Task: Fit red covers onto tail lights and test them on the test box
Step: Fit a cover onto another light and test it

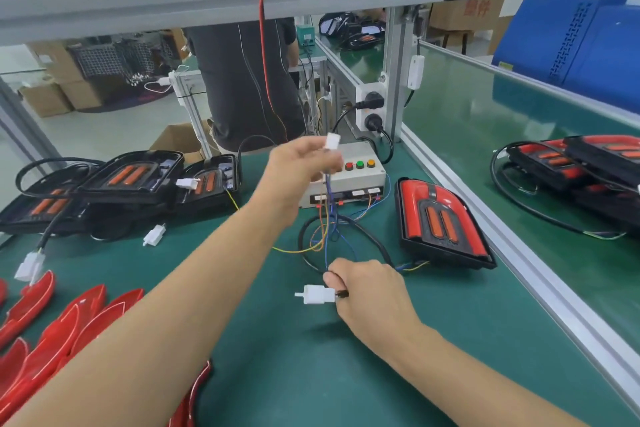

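A tail light with its red cover fitted (pixel 441 222) lies on the green mat right of the white test box (pixel 360 177), which has red, green and orange buttons. My left hand (pixel 298 166) is raised in front of the box, pinching a white connector (pixel 333 142) on the box's coloured wires. Lower down, my right hand (pixel 370 291) grips the tail light's black cable just behind its white plug (pixel 317 295). The two connectors are apart. Loose red covers (pixel 69 322) lie at the lower left.
Several uncovered black tail lights (pixel 131 180) with cables and white plugs sit at the left. More covered tail lights (pixel 575 166) lie beyond the aluminium rail (pixel 502 236) on the right. A person stands behind the bench (pixel 242 80). Power sockets (pixel 370 111) are on the frame post.
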`<move>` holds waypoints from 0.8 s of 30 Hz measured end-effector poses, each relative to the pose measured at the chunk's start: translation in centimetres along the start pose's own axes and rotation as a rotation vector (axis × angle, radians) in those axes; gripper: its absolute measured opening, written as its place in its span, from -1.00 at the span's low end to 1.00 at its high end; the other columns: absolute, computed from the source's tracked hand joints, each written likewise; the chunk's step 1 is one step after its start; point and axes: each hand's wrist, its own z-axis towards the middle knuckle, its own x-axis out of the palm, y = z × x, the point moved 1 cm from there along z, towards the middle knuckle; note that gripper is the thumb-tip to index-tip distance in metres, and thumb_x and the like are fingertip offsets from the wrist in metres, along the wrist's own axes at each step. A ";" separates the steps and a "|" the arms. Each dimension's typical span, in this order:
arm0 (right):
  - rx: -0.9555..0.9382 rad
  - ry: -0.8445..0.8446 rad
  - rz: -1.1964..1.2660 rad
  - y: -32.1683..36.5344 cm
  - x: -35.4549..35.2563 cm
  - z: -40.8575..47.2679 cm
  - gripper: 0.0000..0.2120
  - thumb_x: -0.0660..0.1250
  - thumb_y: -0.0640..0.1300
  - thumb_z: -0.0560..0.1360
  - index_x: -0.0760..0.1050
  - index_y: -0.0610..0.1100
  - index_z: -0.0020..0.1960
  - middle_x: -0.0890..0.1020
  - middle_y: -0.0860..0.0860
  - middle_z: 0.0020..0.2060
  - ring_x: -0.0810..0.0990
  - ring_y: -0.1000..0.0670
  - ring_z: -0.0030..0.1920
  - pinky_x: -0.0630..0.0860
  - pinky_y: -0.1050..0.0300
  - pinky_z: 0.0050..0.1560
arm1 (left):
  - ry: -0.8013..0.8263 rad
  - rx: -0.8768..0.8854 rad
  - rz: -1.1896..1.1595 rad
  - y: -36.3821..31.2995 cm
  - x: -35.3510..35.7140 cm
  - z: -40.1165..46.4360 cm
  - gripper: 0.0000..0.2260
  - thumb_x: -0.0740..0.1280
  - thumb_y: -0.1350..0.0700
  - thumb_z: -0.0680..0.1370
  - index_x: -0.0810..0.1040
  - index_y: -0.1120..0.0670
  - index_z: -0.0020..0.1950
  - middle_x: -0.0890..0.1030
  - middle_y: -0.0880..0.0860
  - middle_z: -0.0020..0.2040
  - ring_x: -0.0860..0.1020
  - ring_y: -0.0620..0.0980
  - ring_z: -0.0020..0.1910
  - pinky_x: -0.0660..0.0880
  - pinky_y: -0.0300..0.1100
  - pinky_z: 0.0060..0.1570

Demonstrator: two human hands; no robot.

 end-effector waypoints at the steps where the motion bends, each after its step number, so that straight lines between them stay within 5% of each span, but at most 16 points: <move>1: -0.001 -0.034 -0.024 0.0 0.0 0.2 -0.80 0.05 -0.06 0.62 0.40 -0.07 -0.07 0.53 -0.09 -0.26 0.35 -0.20 -0.23 0.21 0.04 -0.26 | -0.060 -0.026 -0.114 -0.2 -0.8 0.0 -0.88 0.38 0.31 0.45 0.59 0.12 -0.09 0.62 -0.04 -0.33 0.53 -0.16 -0.36 0.44 -0.35 -0.27; 6: -0.034 -0.100 -0.103 -0.3 0.9 0.2 -0.72 0.01 0.00 0.66 0.43 -0.11 0.08 0.65 -0.11 -0.15 0.56 -0.26 -0.13 0.21 0.05 -0.26 | -0.338 -0.264 -0.709 0.7 -5.4 -0.2 -0.89 0.26 0.22 0.58 0.51 0.14 -0.14 0.60 -0.05 -0.40 0.55 -0.20 -0.45 0.47 -0.34 -0.26; 9: -0.003 -0.054 -0.197 -0.8 1.4 0.1 -0.63 0.02 -0.01 0.66 0.25 -0.12 0.40 0.64 -0.09 -0.10 0.59 -0.21 -0.07 0.21 0.05 -0.25 | -0.344 -0.177 -0.859 0.7 -7.7 -0.8 -0.90 0.24 0.23 0.58 0.50 0.12 -0.12 0.60 -0.04 -0.36 0.54 -0.17 -0.40 0.49 -0.30 -0.24; 11: 0.008 -0.022 -0.151 -1.1 1.6 0.3 -0.57 0.10 -0.03 0.63 0.18 -0.09 0.46 0.62 -0.05 -0.13 0.57 -0.19 -0.09 0.22 0.05 -0.24 | -0.224 -0.048 -0.649 0.7 -8.0 -1.5 -0.85 0.28 0.33 0.50 0.55 0.08 -0.10 0.59 -0.02 -0.30 0.52 -0.14 -0.36 0.47 -0.31 -0.26; 15: -0.013 0.096 0.300 -1.1 0.6 0.8 -0.63 0.37 -0.16 0.46 0.41 -0.02 0.23 0.43 0.13 -0.36 0.41 0.05 -0.26 0.36 0.10 -0.22 | 0.082 0.082 0.108 2.0 -6.2 -3.0 -0.67 0.34 0.48 0.37 0.68 0.10 -0.06 0.68 -0.01 -0.20 0.59 -0.15 -0.21 0.47 -0.37 -0.11; 18: -0.061 0.154 0.560 -1.4 -0.9 0.5 -0.70 0.32 -0.35 0.40 0.51 0.00 -0.01 0.54 0.09 -0.43 0.40 0.16 -0.42 0.34 0.30 -0.34 | 0.270 0.070 0.297 3.4 -4.9 -3.8 -0.63 0.30 0.48 0.44 0.66 0.02 -0.06 0.67 -0.20 -0.22 0.55 -0.31 -0.24 0.42 -0.47 -0.15; 20: -0.082 0.165 0.660 -1.8 -2.0 0.2 -0.74 0.40 -0.28 0.43 0.48 0.09 -0.14 0.53 0.11 -0.42 0.38 0.19 -0.42 0.31 0.33 -0.33 | 0.299 0.061 0.388 4.2 -4.5 -4.0 -0.63 0.28 0.44 0.48 0.66 -0.04 -0.10 0.61 -0.21 -0.28 0.45 -0.29 -0.35 0.37 -0.44 -0.27; 24: 0.036 0.269 0.839 -1.0 -2.2 2.1 -0.78 0.43 -0.12 0.48 0.40 0.07 -0.03 0.48 0.32 -0.37 0.43 0.29 -0.24 0.43 0.42 -0.10 | 0.268 -0.018 0.307 5.0 -4.2 -4.1 -0.71 0.27 0.42 0.50 0.66 0.07 -0.03 0.60 -0.07 -0.25 0.39 -0.16 -0.36 0.29 -0.40 -0.36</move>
